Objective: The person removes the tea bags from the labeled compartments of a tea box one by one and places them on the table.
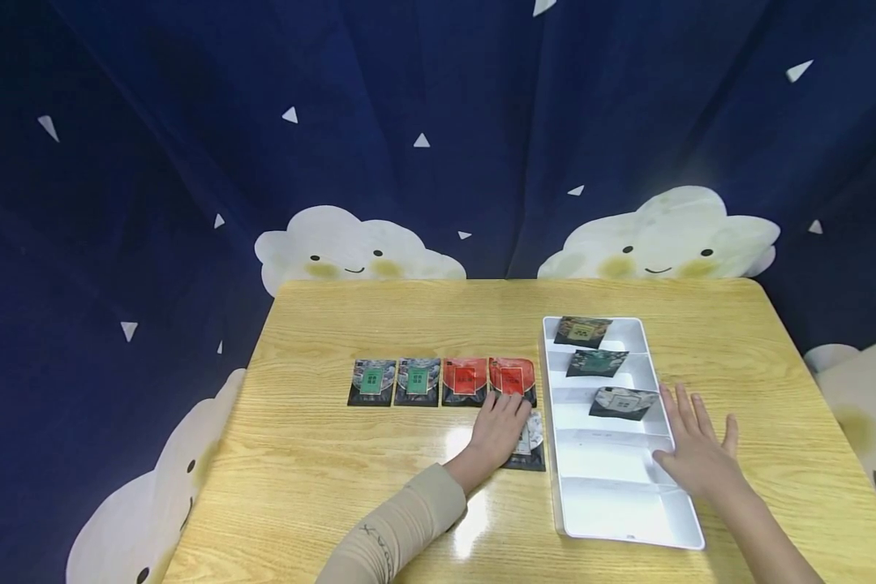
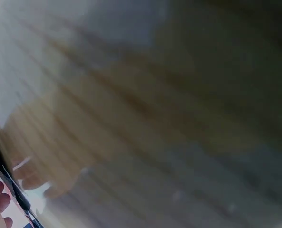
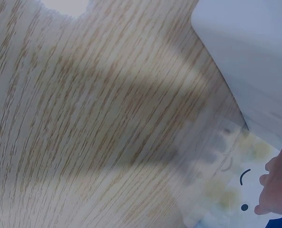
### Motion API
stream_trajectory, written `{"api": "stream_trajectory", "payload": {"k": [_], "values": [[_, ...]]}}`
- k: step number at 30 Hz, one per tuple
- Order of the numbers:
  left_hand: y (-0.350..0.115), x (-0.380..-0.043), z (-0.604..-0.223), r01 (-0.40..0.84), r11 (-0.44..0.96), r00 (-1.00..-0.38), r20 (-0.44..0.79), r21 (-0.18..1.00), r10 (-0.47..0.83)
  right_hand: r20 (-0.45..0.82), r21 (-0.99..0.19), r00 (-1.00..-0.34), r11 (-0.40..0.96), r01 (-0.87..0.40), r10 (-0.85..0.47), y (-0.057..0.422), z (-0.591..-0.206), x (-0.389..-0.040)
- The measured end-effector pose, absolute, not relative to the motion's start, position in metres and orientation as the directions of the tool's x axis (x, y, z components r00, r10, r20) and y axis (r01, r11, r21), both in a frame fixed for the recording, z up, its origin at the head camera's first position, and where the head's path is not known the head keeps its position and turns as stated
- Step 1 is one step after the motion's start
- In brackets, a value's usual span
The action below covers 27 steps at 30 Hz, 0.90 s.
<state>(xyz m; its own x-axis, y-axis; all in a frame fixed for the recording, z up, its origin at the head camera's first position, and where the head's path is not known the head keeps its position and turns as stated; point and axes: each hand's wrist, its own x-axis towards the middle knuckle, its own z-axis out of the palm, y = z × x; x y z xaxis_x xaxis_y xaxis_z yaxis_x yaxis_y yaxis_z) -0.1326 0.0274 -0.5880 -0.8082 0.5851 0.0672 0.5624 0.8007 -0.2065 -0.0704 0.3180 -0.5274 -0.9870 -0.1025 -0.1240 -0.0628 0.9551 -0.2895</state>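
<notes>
Your L hand was over a black-and-white pkt on the tabletop, just L of the white tray, fingertips at the near edge of the closest red pkt; couldn't tell if it pinched anything. Your R hand was spread wide, thumb at the tray's R rim. Another red pkt & two green pkts continued the row leftward. Tray's 3 far slots each had 1 pkt, incl. a yellow-label one farthest.

Wood-grain table — navy curtain at its twelve o'clock, bearing white triangles. Smiling clouds noted at eleven and one.
</notes>
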Motion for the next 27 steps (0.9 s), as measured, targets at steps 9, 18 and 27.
{"api": "stream_trajectory", "payload": {"k": [9, 18, 27], "values": [[0.03, -0.138, -0.573, 0.52, 0.841, -0.833, 0.128, -0.147, 0.538, -0.125, -0.291, -0.987, 0.955, -0.063, -0.103, 0.317, -0.527, -0.07], [0.051, -0.151, -0.528, 0.518, 0.85, -0.797, 0.304, -0.101, 0.522, -0.125, -0.297, -0.986, 0.953, -0.068, -0.11, 0.318, -0.528, -0.07], [0.083, -0.154, -0.512, 0.595, 0.789, -0.757, 0.225, -0.151, 0.614, -0.121, -0.298, -0.987, 0.952, -0.07, -0.11, 0.319, -0.528, -0.07]]}}
